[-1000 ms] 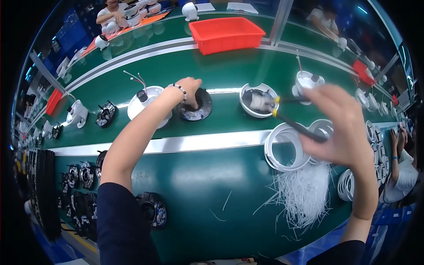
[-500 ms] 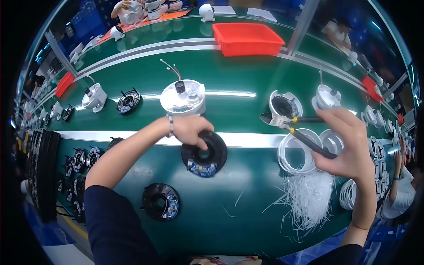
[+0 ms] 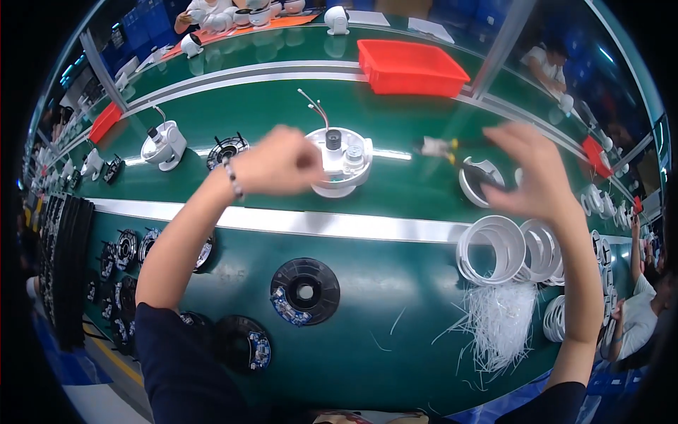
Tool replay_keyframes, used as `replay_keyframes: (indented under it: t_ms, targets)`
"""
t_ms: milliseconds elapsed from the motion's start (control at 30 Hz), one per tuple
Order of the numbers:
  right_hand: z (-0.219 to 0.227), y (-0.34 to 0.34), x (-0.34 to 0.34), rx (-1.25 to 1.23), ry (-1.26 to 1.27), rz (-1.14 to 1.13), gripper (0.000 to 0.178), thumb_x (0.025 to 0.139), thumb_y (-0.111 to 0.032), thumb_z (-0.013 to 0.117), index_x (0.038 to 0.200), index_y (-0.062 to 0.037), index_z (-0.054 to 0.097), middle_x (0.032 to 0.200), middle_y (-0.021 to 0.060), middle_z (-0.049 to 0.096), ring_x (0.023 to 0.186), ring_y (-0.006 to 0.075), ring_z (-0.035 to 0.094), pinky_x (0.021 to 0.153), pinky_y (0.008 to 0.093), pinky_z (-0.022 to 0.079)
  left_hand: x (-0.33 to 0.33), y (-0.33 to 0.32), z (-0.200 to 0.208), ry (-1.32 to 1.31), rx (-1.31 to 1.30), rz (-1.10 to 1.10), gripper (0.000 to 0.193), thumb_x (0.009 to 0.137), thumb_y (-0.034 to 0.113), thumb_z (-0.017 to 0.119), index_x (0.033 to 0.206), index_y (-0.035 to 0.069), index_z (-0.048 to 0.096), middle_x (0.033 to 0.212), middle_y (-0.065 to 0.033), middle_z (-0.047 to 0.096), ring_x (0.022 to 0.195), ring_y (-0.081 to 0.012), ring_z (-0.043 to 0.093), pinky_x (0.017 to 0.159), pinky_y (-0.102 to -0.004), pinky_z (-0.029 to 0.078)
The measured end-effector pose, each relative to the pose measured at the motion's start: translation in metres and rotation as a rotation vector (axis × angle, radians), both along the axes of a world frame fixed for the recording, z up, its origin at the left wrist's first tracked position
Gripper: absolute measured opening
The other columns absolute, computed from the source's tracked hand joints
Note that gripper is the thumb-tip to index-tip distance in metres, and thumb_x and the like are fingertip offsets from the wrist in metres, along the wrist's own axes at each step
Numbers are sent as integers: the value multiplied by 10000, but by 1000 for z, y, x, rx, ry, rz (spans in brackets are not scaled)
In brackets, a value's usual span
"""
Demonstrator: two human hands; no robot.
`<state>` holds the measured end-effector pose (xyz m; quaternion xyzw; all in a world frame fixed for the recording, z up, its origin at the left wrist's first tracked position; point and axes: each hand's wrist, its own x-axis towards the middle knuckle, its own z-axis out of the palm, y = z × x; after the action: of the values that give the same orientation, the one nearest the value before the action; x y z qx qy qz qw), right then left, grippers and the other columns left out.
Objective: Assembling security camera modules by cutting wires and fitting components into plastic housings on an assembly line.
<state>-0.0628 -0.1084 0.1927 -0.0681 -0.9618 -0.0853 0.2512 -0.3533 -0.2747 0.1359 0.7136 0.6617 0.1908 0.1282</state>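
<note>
My left hand (image 3: 277,162), with a beaded bracelet on its wrist, is blurred beside a white camera housing (image 3: 337,173). Its thumb and curled fingers are apart with nothing seen between them; whether they touch the housing I cannot tell. A black lens and loose wires stand up from the housing. In my right hand (image 3: 531,169) is a pair of wire cutters (image 3: 439,148) with black-and-yellow handles, its jaws pointing left above the bench. A black disc (image 3: 321,279) with a blue circuit board lies on the near mat, and another black disc (image 3: 236,346) lies lower left.
White rings (image 3: 462,251) and a heap of clipped plastic strips (image 3: 501,325) lie at right. A white bowl-shaped shell (image 3: 470,185) is under the right hand. A red tray (image 3: 409,67) stands at the back. Black parts (image 3: 127,251) crowd the left, and people sit beyond.
My left hand has let go of the black disc, now lying on the mat, and moved up to the white housing. The right hand has moved up, still holding the cutters.
</note>
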Motion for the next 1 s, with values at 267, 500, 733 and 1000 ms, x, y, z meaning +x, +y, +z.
replay_keyframes:
  t_ms: [267, 500, 733, 1000]
  targets:
    - [-17, 36, -125, -132, -281, 82, 549, 521, -216, 701, 994, 33, 574, 923, 154, 557, 889, 299, 545, 773, 356, 443, -44, 36, -50, 188, 67, 457, 161, 696, 171, 619, 789, 41, 634, 795, -171, 619, 798, -324, 603, 721, -402, 488]
    - [-26, 34, -157, -142, -411, 80, 586, 481, -243, 713, 977, 40, 584, 916, 155, 559, 876, 300, 548, 754, 357, 454, -40, 46, -55, 324, 423, 371, 103, 760, 150, 570, 734, 50, 575, 696, -112, 604, 668, -305, 586, 582, -404, 466]
    - [-35, 41, -167, -160, -347, 148, 517, 486, -231, 708, 919, 34, 610, 860, 171, 593, 811, 311, 566, 709, 357, 458, -50, 56, -63, 310, 455, 343, 112, 766, 161, 568, 737, 55, 551, 707, -114, 596, 677, -305, 589, 566, -396, 466]
    - [-17, 87, -105, -14, -85, 177, 582, 496, -138, 682, 1051, -33, 541, 1078, 147, 530, 987, 297, 508, 871, 360, 403, -30, 29, -43, 179, 743, 239, 100, 655, 203, 581, 622, 137, 648, 612, -117, 605, 603, -273, 611, 536, -377, 485]
